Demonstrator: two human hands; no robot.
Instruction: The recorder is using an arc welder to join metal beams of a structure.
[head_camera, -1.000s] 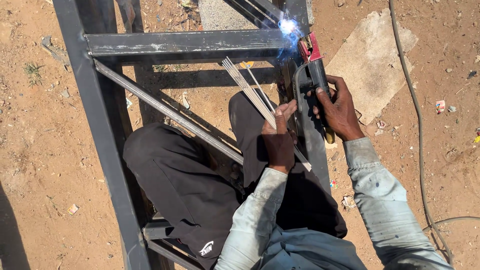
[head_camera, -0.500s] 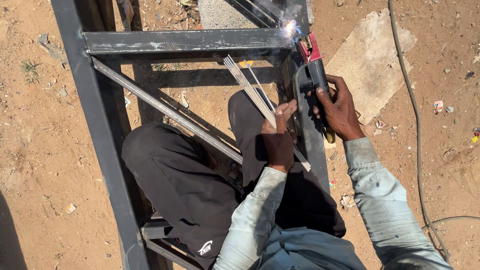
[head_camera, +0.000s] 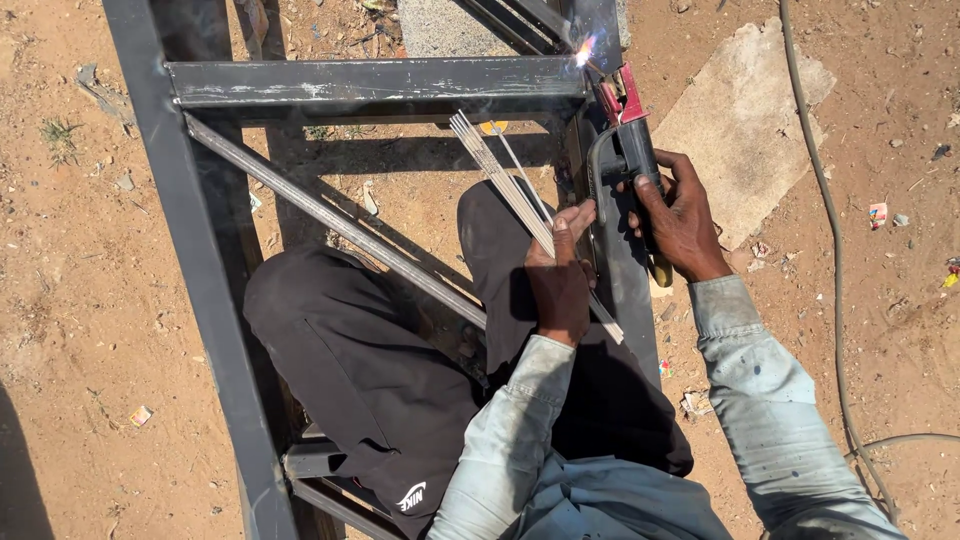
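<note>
Sandy ground under a dark steel frame (head_camera: 370, 82). My right hand (head_camera: 680, 215) grips the electrode holder (head_camera: 625, 140), sparking at the frame's corner; my left hand (head_camera: 558, 280) pinches spare welding rods (head_camera: 500, 175).

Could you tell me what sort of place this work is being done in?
Most likely an outdoor welding yard or building site. The dark steel frame lies on bare sandy ground, the right hand holds a welding electrode holder sparking at a joint, and the left hand grips spare welding rods.
</note>
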